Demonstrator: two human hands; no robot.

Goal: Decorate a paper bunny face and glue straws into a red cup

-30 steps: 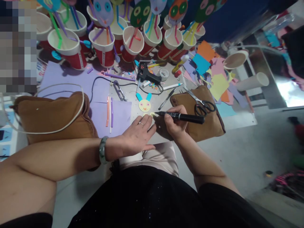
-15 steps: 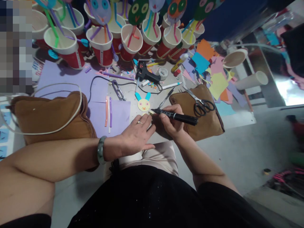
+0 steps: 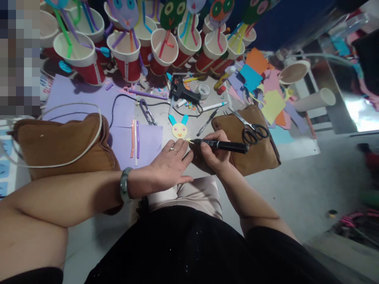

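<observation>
My right hand (image 3: 217,152) grips a black marker (image 3: 232,146), its tip pointing left at a small yellow paper piece (image 3: 190,141). Flat on the table lies my left hand (image 3: 171,163), palm down with its fingers stretched and the thumb apart. Its fingertips rest by the yellow piece and hide part of it; I cannot tell how firmly they touch it. Just beyond them is a yellow rabbit face (image 3: 179,130) with blue ears, pink eyes and an orange mouth. A grey craft knife (image 3: 207,122) lies beyond the marker.
Brown pouches lie left (image 3: 65,146) and right (image 3: 251,154), with scissors (image 3: 251,128) on the right one. A black glue gun (image 3: 183,92) trails its cord. Red paper cups (image 3: 127,71) with straw figures line the back. Purple sheets (image 3: 148,144) carry straws; paper scraps (image 3: 272,104) lie right.
The marker and my right hand have shifted slightly right and down, and the tip now sits lower, at the small yellow piece. My left hand has moved very little.
</observation>
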